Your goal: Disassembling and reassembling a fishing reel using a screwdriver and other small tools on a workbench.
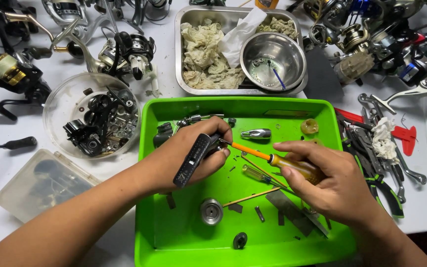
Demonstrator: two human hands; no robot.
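The left hand (193, 158) is gripping a black reel part (193, 159), fingers wrapped tight around it, above the middle of the green tray (174, 237). The right hand (329, 180) is clamping the amber handle of a screwdriver (277, 160), and its orange shaft is pointing straight into the top of that part. So the work looks mid-way: the part is already off its reel, and loose pieces are lying all over the tray, a round metal spool (211, 211) near the front edge, a silver cap (256, 133) toward the back, a second screwdriver (260, 175) under the right hand.

Moving outward: a clear round bowl (63, 106) of dark gears is sitting off the tray's left back corner, and a frosted plastic box (40, 185) with a lid is lying near the bench's left front. Behind the tray, a steel pan (186, 54) is holding rags and a steel bowl (273, 60). Pliers (386, 190) are crowding the right side. No readable labels are showing.
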